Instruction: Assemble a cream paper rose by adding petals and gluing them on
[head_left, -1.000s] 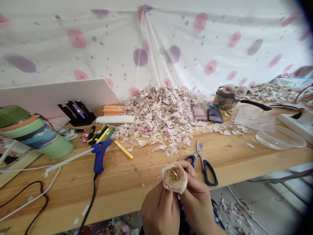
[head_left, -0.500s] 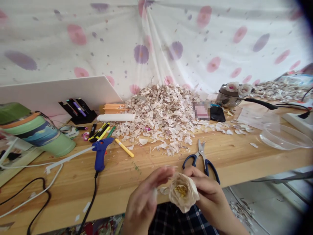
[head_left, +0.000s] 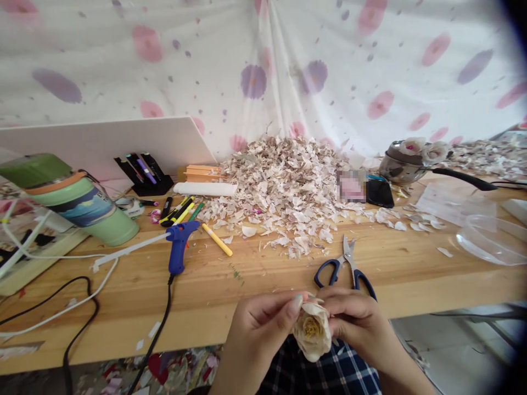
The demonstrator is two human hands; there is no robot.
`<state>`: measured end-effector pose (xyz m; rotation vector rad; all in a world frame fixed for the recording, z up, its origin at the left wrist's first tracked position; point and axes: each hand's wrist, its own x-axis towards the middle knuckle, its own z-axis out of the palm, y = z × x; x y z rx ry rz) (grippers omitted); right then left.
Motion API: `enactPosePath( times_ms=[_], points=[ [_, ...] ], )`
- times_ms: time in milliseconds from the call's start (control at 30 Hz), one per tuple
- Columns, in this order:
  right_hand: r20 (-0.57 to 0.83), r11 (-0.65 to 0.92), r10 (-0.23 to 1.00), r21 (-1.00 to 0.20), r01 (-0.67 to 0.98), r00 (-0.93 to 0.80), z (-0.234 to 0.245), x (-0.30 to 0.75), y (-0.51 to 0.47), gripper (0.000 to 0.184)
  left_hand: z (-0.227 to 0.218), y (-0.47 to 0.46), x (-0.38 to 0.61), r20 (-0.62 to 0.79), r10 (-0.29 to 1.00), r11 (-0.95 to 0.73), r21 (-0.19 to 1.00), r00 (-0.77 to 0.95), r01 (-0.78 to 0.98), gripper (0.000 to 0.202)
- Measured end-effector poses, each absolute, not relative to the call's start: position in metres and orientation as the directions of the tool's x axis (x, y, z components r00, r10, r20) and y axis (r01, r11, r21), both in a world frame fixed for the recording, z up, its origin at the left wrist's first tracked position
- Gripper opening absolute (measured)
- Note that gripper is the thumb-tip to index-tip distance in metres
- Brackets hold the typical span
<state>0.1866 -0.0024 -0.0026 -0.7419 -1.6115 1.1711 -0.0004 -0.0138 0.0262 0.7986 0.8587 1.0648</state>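
Note:
A cream artificial flower [head_left: 312, 336] with yellow stamens faces up between my hands, over my lap at the table's front edge. My left hand [head_left: 265, 323] pinches a petal at its upper left side, thumb and fingers pressed together. On the other side, my right hand [head_left: 356, 315] grips the flower from behind, its fingers curled at the base; the stem is hidden. Just beyond my right hand lie scissors [head_left: 348, 258] with dark blue handles, blades slightly apart. A large heap of pale dried petals [head_left: 284, 181] spreads behind them.
To the left are a blue glue gun [head_left: 178, 249] with its black cord, several markers [head_left: 217, 240], and a green bottle [head_left: 86, 203]. At the right stand a small pot [head_left: 403, 162] holding two flowers, a phone [head_left: 380, 193] and a clear plastic dish [head_left: 494, 241].
My left hand has moved from open beside the flower to pinching its upper left petal. The flower has turned slightly in my right hand. The whole view has shifted a little.

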Motion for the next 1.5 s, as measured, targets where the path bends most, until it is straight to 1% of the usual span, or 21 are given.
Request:
enactPosePath(
  times_ms=[100, 233, 300, 400, 533, 633, 733, 800, 967, 1100, 1167, 1267, 1367, 1500],
  points=[
    [0.388, 0.396, 0.865, -0.917, -0.042, -0.317, -0.003, 0.188, -0.002, 0.013, 0.032, -0.012, 0.004, -0.198, 0.96, 0.266, 0.859, 0.196, -0.438, 0.019],
    [0.454, 0.477, 0.858, -0.878, 0.042, -0.242, -0.004, 0.189, 0.001, 0.014, 0.036, -0.011, 0.01, -0.208, 0.978, 0.181, 0.883, -0.015, -0.432, 0.024],
    [0.482, 0.512, 0.847, -0.854, 0.098, -0.226, -0.006, 0.188, 0.001, 0.014, 0.035, -0.011, 0.012, -0.224, 0.971, 0.169, 0.886, -0.08, -0.432, 0.027],
    [0.497, 0.535, 0.837, -0.83, 0.154, -0.229, -0.007, 0.186, 0.001, 0.017, 0.033, -0.011, 0.016, -0.243, 0.966, 0.179, 0.869, -0.083, -0.461, 0.028],
    [0.489, 0.532, 0.839, -0.83, 0.169, -0.238, -0.009, 0.183, 0.001, 0.022, 0.033, -0.012, 0.02, -0.23, 0.966, 0.147, 0.86, -0.114, -0.489, 0.024],
    [0.488, 0.533, 0.837, -0.83, 0.166, -0.249, -0.009, 0.182, 0.001, 0.019, 0.032, -0.013, 0.02, -0.194, 0.973, 0.12, 0.885, -0.123, -0.451, 0.023],
    [0.498, 0.546, 0.826, -0.823, 0.156, -0.262, -0.007, 0.182, 0.001, 0.016, 0.03, -0.013, 0.019, -0.164, 0.984, 0.117, 0.895, -0.074, -0.43, 0.02],
    [0.505, 0.547, 0.826, -0.824, 0.144, -0.25, -0.005, 0.181, 0.001, 0.015, 0.031, -0.014, 0.019, -0.17, 0.984, 0.128, 0.891, -0.059, -0.435, 0.019],
    [0.491, 0.514, 0.852, -0.85, 0.114, -0.18, -0.005, 0.178, 0.0, 0.011, 0.037, -0.017, 0.023, -0.203, 0.973, 0.137, 0.884, -0.105, -0.446, 0.021],
    [0.479, 0.493, 0.867, -0.865, 0.095, -0.135, -0.006, 0.177, 0.001, 0.009, 0.031, -0.017, 0.022, -0.193, 0.98, 0.145, 0.87, -0.055, -0.472, 0.027],
    [0.478, 0.496, 0.865, -0.86, 0.121, -0.152, -0.006, 0.177, 0.001, 0.012, 0.028, -0.016, 0.021, -0.195, 0.981, 0.159, 0.86, -0.024, -0.486, 0.026],
    [0.47, 0.505, 0.857, -0.846, 0.17, -0.209, -0.003, 0.179, 0.0, 0.016, 0.026, -0.015, 0.02, -0.199, 0.98, 0.162, 0.855, -0.022, -0.493, 0.023],
    [0.473, 0.524, 0.841, -0.834, 0.175, -0.262, -0.001, 0.181, -0.001, 0.018, 0.026, -0.015, 0.019, -0.196, 0.98, 0.164, 0.855, -0.015, -0.492, 0.023],
    [0.446, 0.518, 0.836, -0.834, 0.189, -0.32, 0.0, 0.182, -0.003, 0.026, 0.027, -0.017, 0.019, -0.203, 0.979, 0.169, 0.851, -0.016, -0.497, 0.022]
  ],
)
